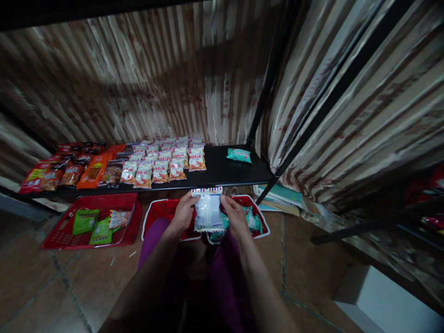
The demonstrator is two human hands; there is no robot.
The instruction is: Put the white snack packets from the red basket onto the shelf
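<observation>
Between both hands I hold a snack bag (208, 212), upright, with its pale printed side facing me and a striped edge on top. My left hand (185, 210) pinches its left edge; my right hand (235, 213) grips the right edge. Beyond it, white-and-orange snack bags (160, 171) stand in rows on a black shelf (218, 173). A single teal packet (239, 155) lies near the shelf's right end. Below my hands are a red basket (157, 209) at left and a second red basket (262, 222) with teal packets (252, 219) at right, partly hidden by my hands and knees.
Orange and dark snack packs (93, 170) fill the shelf's left part. On the floor, another red basket (130, 236) holds green packets (100, 231) and a small bag. Black shelf posts (267, 92) rise at right, near stacked books (282, 196) and a white box (391, 300).
</observation>
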